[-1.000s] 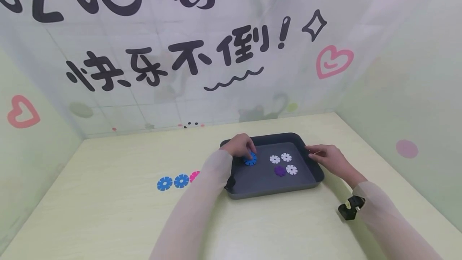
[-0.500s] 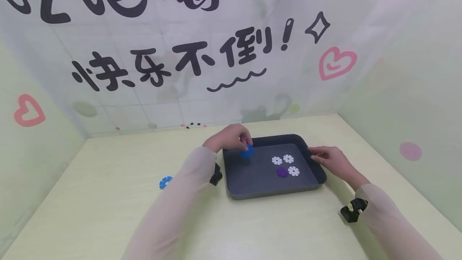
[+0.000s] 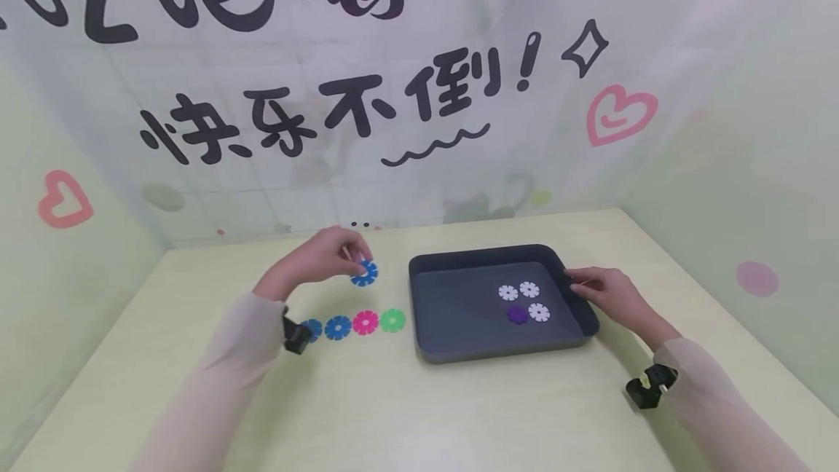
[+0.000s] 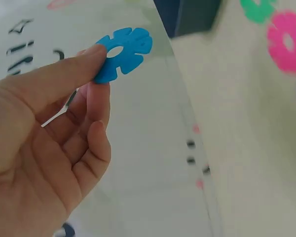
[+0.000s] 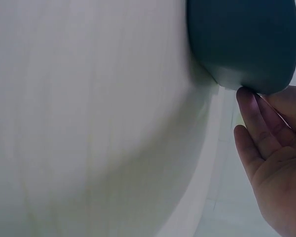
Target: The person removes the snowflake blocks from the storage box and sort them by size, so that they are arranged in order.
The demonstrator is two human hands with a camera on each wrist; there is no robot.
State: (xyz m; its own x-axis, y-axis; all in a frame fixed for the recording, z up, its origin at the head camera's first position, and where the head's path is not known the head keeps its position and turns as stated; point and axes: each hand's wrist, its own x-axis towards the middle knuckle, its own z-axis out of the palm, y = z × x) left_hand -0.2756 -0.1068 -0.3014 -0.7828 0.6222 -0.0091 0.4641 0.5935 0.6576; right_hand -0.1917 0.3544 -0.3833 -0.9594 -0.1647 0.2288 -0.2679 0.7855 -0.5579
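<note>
A blue disc [image 4: 126, 57] is pinched at one edge between the thumb and fingers of the left hand [image 3: 328, 255], raised above the table [image 3: 419, 421] beyond the row and to the left of the dark tray [image 3: 459, 312]. Because most of the disc is left unsupported — only that edge is gripped — it could be tipped or dropped if the pinch is loosened unevenly. One end of the row is partly covered by the black wrist device [image 3: 297, 338]; were the wrist lowered there, the discs beneath could be nudged askew. The pink disc [image 3: 358, 323] and green disc [image 3: 385, 320] might likewise be knocked by a low sweep. The tray's right rim is held by the right hand [image 3: 612, 295]; by a tug there, the white discs [image 3: 539, 306] and purple disc [image 3: 517, 314] could be made to slide.
</note>
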